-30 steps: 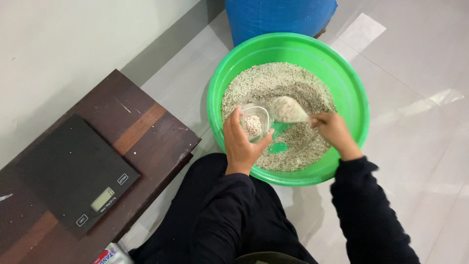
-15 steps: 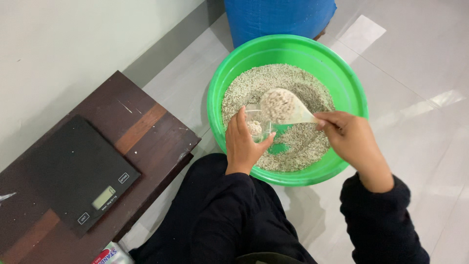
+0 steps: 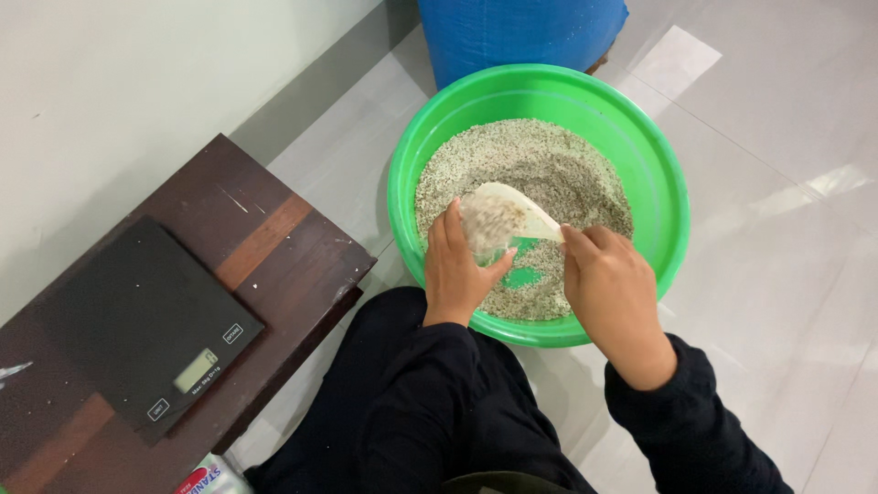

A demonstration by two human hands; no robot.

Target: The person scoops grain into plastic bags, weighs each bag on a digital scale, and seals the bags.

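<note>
A wide green basin [image 3: 658, 155] on the floor holds pale grain [image 3: 540, 165]. My left hand [image 3: 457, 270] is wrapped around a small clear cup, now mostly hidden behind the scoop and falling grain. My right hand [image 3: 611, 288] grips the handle of a white scoop [image 3: 508, 212], which is tipped over the cup with grain spilling off it in a blur. Both hands sit above the near side of the basin, where a patch of bare green bottom shows.
A dark wooden table [image 3: 274, 229] stands at the left with a black digital kitchen scale [image 3: 137, 320] on it. A blue sack [image 3: 521, 32] stands behind the basin. White tiled floor lies to the right. My dark-clothed legs are below.
The scoop has swung left and tipped over the cup, and grain now pours from it. My right hand has moved closer to the left hand.
</note>
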